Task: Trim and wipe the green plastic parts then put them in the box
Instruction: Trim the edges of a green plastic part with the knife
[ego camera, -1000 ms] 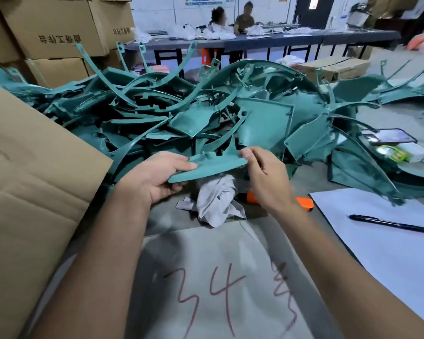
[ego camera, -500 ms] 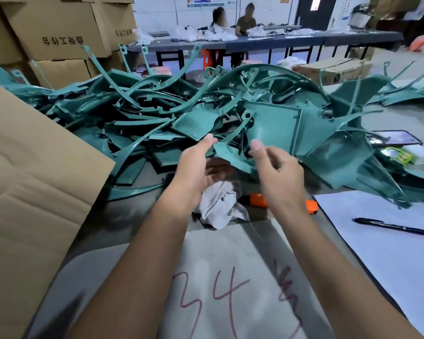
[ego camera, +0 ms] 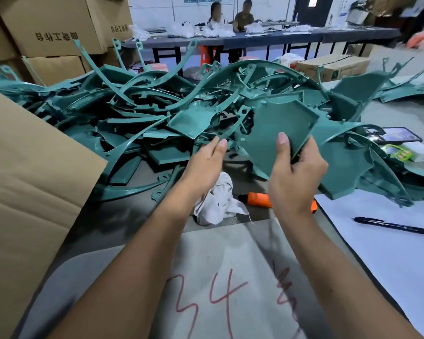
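A big tangled pile of green plastic parts (ego camera: 142,118) covers the table ahead of me. My right hand (ego camera: 296,177) grips a flat green panel (ego camera: 277,126) by its lower edge, thumb on its face, and holds it upright above the table. My left hand (ego camera: 206,165) reaches forward beside it with straight fingers, the fingertips at the end of a thin green strip (ego camera: 233,126). The brown cardboard box (ego camera: 34,179) shows only a large flap at the left. A crumpled white cloth (ego camera: 218,199) lies below my hands, next to an orange cutter (ego camera: 257,199).
A grey sheet marked "34" in red (ego camera: 218,289) lies nearest me. White paper (ego camera: 389,253) with a black pen (ego camera: 394,226) is at the right, and a phone (ego camera: 399,137) sits beyond it. Stacked cartons (ego camera: 49,28) stand at the back left. Two people sit at a far table.
Both hands moved forward and up from the cloth. The green part went from flat between both hands to upright in my right hand, and my left hand has come off it.
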A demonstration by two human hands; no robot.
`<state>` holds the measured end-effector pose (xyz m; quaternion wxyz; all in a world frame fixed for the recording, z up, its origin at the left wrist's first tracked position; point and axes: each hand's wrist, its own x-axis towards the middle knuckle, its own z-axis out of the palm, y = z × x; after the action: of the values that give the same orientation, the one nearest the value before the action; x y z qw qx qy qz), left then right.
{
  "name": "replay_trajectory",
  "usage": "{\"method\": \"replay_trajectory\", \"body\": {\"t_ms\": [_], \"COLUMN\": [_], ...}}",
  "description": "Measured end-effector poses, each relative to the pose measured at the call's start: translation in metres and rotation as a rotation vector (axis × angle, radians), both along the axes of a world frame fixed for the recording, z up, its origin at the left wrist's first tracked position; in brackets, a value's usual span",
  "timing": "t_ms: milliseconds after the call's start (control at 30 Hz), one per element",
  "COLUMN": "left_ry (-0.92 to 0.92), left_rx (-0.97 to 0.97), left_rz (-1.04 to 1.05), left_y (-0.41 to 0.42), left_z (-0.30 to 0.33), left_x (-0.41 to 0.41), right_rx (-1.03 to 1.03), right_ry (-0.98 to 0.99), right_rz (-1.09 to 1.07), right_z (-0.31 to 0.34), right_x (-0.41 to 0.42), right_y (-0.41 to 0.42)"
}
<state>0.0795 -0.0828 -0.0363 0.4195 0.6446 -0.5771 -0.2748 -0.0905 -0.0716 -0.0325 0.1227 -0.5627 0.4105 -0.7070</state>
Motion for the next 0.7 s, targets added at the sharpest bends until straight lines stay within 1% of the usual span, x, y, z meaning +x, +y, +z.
{"method": "replay_trajectory", "body": {"t_ms": [67,100,133,167,200,233,267,300,333,400,467,567,633,700], "left_ry": [-0.072,-0.098,-0.118,-0.121,-0.105,-0.072,-0.037,-0.02,-0.031,-0.12,-0.174,-0.16,-0.113,-0.012], "left_rx": [0.038,0.074,0.101,0.111,0.11,0.111,0.121,0.135,0.148,0.155,0.159,0.168,0.178,0.162], "left_rz": [-0.032,-0.037,-0.042,-0.049,-0.053,-0.051,-0.045,-0.034,-0.024,-0.036,-0.058,-0.021,-0.012,0.016], "left_y": [-0.011,-0.017,-0.023,-0.027,-0.033,-0.037,-0.042,-0.047,-0.051,-0.057,-0.065,-0.074,-0.076,-0.071], "left_z": [-0.001,-0.001,-0.002,-0.002,-0.003,-0.002,-0.002,-0.001,-0.001,-0.002,-0.004,-0.003,0.001,0.01], "left_x": [0.0,0.001,0.002,0.003,0.004,0.006,0.009,0.012,0.014,0.016,0.018,0.021,0.021,0.02], "right_rx": [-0.157,-0.183,-0.159,-0.096,-0.014,0.072,0.166,0.262,0.342,0.43,0.38,0.163,0.029,-0.027], "right_ry": [0.209,0.245,0.199,0.075,-0.093,-0.255,-0.374,-0.427,-0.425,-0.393,-0.375,-0.321,-0.377,-0.454], "right_rz": [-0.011,-0.007,-0.005,0.0,0.0,0.0,0.0,0.003,0.02,0.117,0.2,0.06,0.019,0.059], "right_z": [-0.003,-0.005,-0.006,-0.005,-0.003,-0.001,-0.001,0.0,0.0,-0.001,0.002,0.023,0.037,0.045], "right_x": [0.006,0.01,0.011,0.011,0.009,0.007,0.004,0.003,0.004,0.009,0.012,0.005,0.002,0.001], "right_y": [0.009,0.01,0.009,0.005,0.0,-0.006,-0.013,-0.018,-0.02,-0.019,-0.012,0.001,0.008,0.01]}}
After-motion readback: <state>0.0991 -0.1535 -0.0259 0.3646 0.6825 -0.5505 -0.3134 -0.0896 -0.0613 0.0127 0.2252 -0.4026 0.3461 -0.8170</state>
